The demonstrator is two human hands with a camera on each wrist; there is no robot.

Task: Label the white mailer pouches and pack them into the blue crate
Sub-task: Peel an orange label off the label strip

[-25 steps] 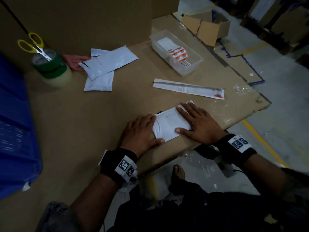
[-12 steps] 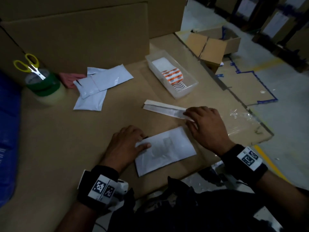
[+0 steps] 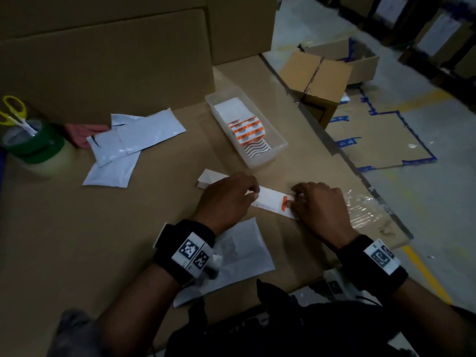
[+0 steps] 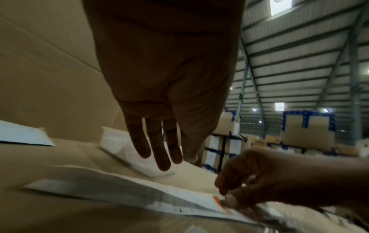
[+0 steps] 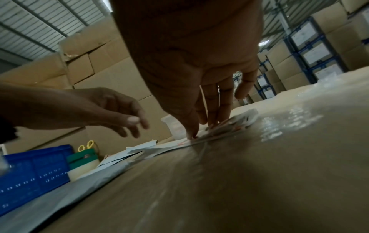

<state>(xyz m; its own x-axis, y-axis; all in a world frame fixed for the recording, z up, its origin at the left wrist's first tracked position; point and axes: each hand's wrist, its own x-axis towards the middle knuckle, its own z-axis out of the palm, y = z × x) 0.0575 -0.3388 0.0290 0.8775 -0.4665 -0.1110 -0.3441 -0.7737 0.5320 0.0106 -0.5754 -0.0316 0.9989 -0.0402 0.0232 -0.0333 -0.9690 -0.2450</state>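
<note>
A white mailer pouch (image 3: 244,253) lies flat at the table's front edge, partly under my left wrist. Just beyond it lies a long white label strip (image 3: 270,202) with an orange label (image 3: 283,203) near its right end. My left hand (image 3: 253,191) rests straight fingers on the strip's middle. My right hand (image 3: 293,202) pinches at the orange label with thumb and fingertips. The left wrist view shows that thumb on the label (image 4: 218,201). The blue crate (image 5: 34,167) stands at the table's far left.
More white pouches (image 3: 134,137) lie overlapped at the back left. A clear tray (image 3: 280,148) of orange labels sits behind the strip. Green and clear tape rolls (image 3: 36,148) hold yellow scissors (image 3: 13,112). Cardboard walls (image 3: 103,68) stand behind. The table edge (image 3: 360,176) is close on the right.
Both hands have left the pouch and moved forward to the label strip, the right one first. The right hand now pinches the orange label.
</note>
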